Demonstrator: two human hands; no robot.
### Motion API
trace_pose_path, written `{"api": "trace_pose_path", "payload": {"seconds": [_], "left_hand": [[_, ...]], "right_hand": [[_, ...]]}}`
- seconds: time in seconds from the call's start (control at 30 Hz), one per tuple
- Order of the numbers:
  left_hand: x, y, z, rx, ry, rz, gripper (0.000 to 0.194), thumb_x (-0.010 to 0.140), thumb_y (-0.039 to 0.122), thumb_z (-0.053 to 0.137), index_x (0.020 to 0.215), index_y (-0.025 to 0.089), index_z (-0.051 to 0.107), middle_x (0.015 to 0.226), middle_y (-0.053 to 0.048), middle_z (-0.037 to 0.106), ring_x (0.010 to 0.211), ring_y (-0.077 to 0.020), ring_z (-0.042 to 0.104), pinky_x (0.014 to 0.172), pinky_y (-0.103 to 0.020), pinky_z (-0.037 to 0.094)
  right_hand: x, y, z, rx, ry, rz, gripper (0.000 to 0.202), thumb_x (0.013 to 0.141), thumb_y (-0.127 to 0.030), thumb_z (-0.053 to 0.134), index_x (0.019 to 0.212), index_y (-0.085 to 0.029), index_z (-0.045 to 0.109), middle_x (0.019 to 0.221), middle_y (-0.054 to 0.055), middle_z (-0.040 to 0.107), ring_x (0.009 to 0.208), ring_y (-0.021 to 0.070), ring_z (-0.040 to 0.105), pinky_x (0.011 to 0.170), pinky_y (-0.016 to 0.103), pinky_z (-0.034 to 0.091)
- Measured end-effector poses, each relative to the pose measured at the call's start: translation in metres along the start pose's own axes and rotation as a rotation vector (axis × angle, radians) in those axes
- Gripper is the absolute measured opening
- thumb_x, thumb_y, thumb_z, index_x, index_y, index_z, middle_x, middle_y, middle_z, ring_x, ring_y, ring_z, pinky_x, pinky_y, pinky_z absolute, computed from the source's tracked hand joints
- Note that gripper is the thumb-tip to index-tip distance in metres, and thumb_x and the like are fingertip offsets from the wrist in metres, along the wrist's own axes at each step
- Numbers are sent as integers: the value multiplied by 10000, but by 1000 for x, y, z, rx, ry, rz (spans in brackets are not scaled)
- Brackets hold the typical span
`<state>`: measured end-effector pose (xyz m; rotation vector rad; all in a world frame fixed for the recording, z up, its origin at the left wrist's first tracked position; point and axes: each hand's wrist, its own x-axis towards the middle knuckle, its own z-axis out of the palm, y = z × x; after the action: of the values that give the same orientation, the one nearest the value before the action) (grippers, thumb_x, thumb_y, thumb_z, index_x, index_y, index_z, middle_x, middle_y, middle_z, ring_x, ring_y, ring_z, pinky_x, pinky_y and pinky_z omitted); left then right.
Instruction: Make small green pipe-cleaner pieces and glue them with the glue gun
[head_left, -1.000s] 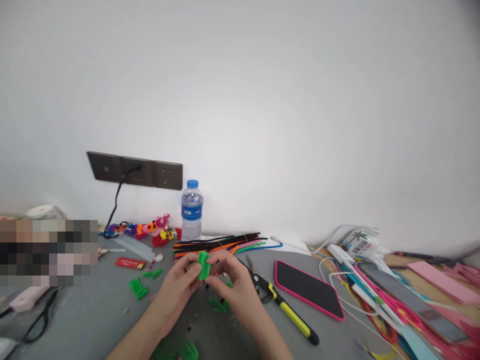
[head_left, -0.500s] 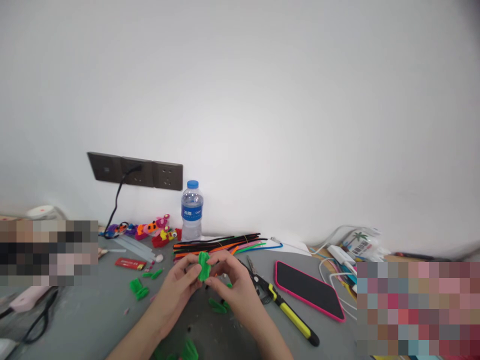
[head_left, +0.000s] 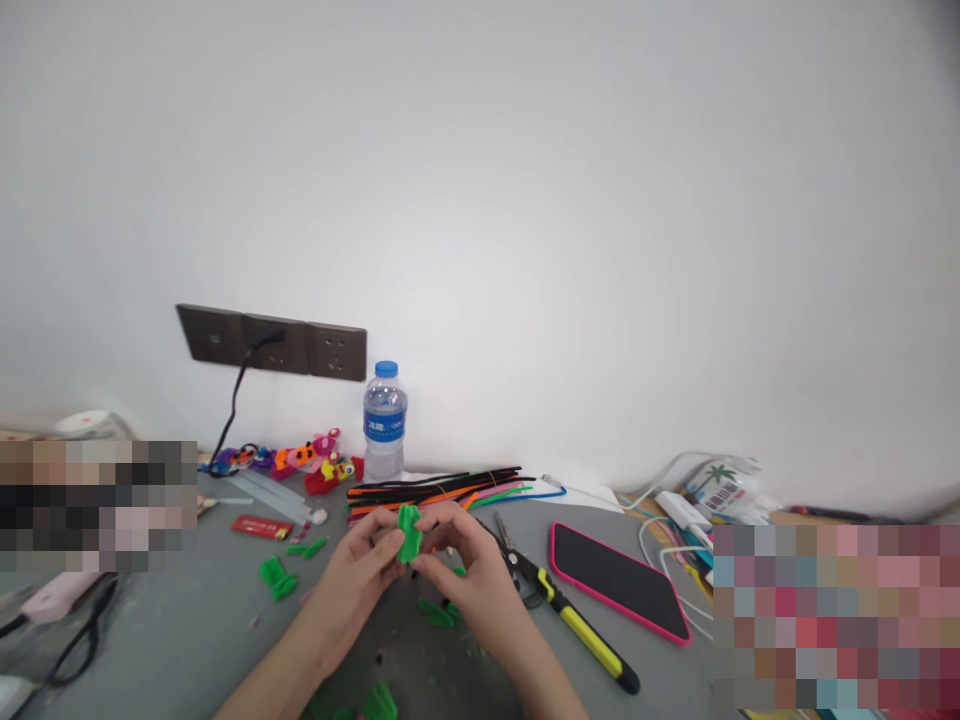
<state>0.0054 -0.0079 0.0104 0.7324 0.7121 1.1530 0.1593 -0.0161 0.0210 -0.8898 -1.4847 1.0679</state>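
A small bright green fuzzy piece is held upright between both hands above the grey table. My left hand pinches it from the left, with the thumb on its face. From the right, my right hand grips its edge with thumb and fingers. More green fuzzy pieces lie on the table: one to the left, one below my right hand, and one near the bottom edge.
Behind the hands lie colored pipe cleaners and a water bottle. Yellow-black pliers and a pink-edged phone are at right. Left are a red packet, glue sticks and fuzzy figures.
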Motion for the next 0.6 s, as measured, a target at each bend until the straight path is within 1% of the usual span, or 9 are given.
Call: {"api": "trace_pose_path", "payload": {"seconds": [0.3, 0.47, 0.6], "left_hand": [[0, 0, -1, 6, 11, 10, 218, 678, 332, 819, 722, 208, 645, 683, 33, 577, 677, -127, 521, 673, -244, 442], [0, -1, -2, 26, -6, 14, 212, 692, 342, 809, 730, 207, 649, 687, 31, 582, 680, -127, 517, 669, -243, 434], [0, 0, -2, 21, 18, 17, 219, 675, 339, 820, 716, 209, 650, 658, 40, 567, 650, -121, 502, 654, -240, 429]], "right_hand": [[-1, 2, -1, 19, -2, 2, 258, 720, -61, 651, 920, -219, 611, 928, 3, 605, 729, 141, 573, 695, 265, 464], [0, 3, -1, 17, -3, -3, 265, 720, -56, 646, 923, -223, 610, 910, -5, 605, 731, 139, 573, 700, 261, 460], [0, 1, 0, 7, 5, 3, 253, 718, -67, 657, 915, -219, 610, 906, 2, 609, 727, 145, 575, 690, 263, 466]]}}
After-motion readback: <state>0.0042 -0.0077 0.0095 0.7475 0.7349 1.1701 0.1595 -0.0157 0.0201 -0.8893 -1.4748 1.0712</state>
